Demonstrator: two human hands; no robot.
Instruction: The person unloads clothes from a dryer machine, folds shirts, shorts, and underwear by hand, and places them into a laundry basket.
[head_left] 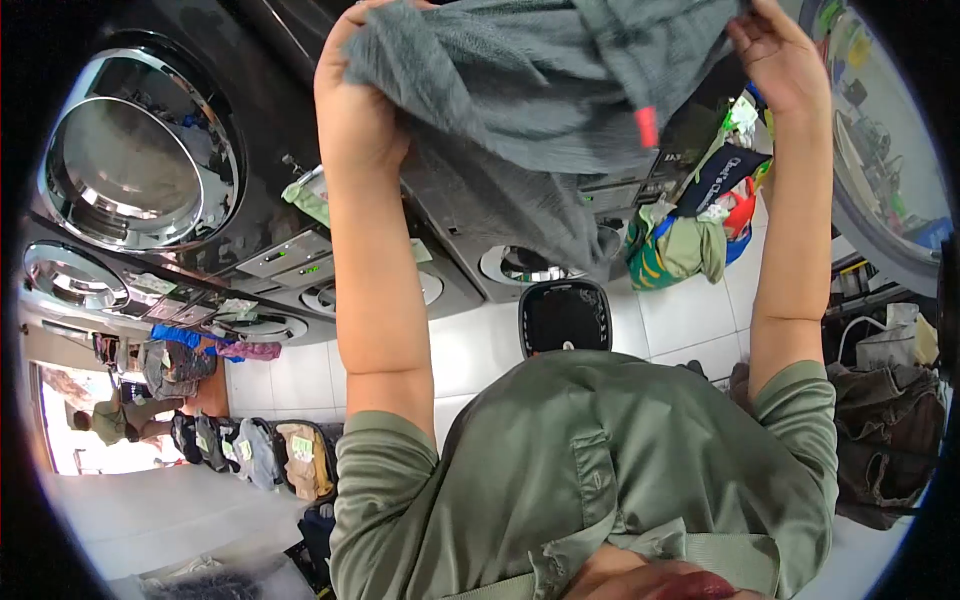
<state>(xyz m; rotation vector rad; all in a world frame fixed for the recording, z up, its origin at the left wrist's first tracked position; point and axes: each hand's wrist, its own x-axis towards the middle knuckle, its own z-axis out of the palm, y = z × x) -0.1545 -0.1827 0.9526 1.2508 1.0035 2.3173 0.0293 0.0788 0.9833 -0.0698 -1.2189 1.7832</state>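
A dark grey cloth point(530, 90), with a seam band and a small red tag, is stretched between my two raised hands. I cannot tell what kind of laundry piece it is. At the left end, my left hand point(360, 105) is closed on it, with the fingers partly hidden behind the fabric. My right hand point(785, 60) pinches its upper right edge. A loose fold hangs down in the middle, above a black basket point(565, 287) on the floor. The cloth's top runs out of view.
Dark front-loading machines point(270, 190) line the left and front. A colourful bag point(650, 265) stuffed with laundry stands right of the basket. Several filled baskets point(322, 440) stand lower left; a person point(115, 420) is farther off. Dark clothes point(880, 430) lie at right, below a round machine door point(900, 120).
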